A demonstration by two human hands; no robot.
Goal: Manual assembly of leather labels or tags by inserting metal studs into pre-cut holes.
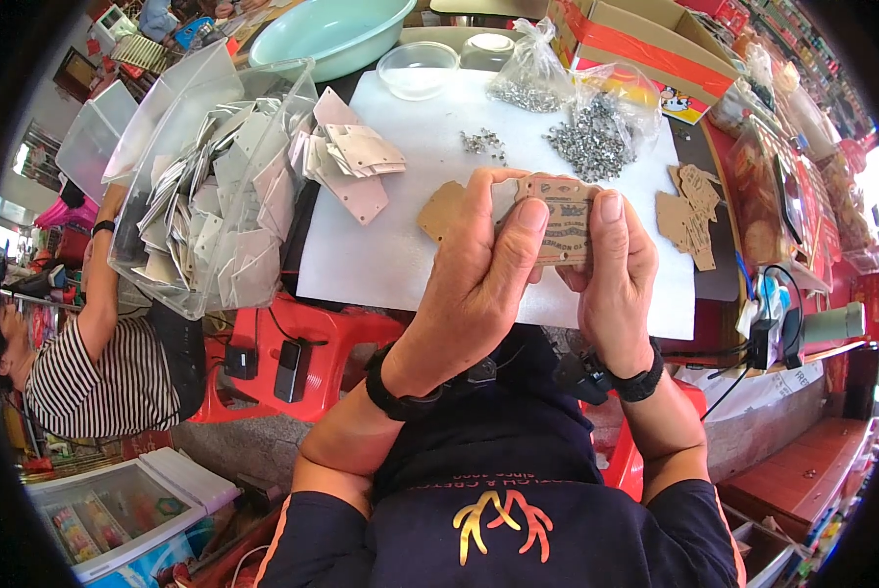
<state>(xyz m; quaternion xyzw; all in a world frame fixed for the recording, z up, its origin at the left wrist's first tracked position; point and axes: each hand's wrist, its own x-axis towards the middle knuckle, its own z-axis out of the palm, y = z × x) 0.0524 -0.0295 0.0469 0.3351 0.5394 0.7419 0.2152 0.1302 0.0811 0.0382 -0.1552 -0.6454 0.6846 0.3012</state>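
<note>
Above the white sheet (pixel 380 260), my left hand (pixel 483 260) and my right hand (pixel 618 260) grip a brown printed plaque (pixel 565 218) from both sides. Both thumbs press on its face, and the plaque has small holes near its edges. Fingers behind it are mostly hidden. Just left of my left hand lies a brown plate (pixel 440 212). Beyond my hands spills a heap of small shiny metal pieces (pixel 592 139) from a clear bag, and a smaller cluster of them (pixel 482 145) sits to its left. Several brown shaped plates (pixel 689 218) are piled at the right.
A clear bin (pixel 130 240) full of pale plates stands at left, beside a loose stack of pale plates (pixel 353 162). Behind are a light-blue basin (pixel 331 39), a clear bowl (pixel 418 71) and a cardboard box (pixel 645 49). At far left sits another person in a striped shirt (pixel 106 377).
</note>
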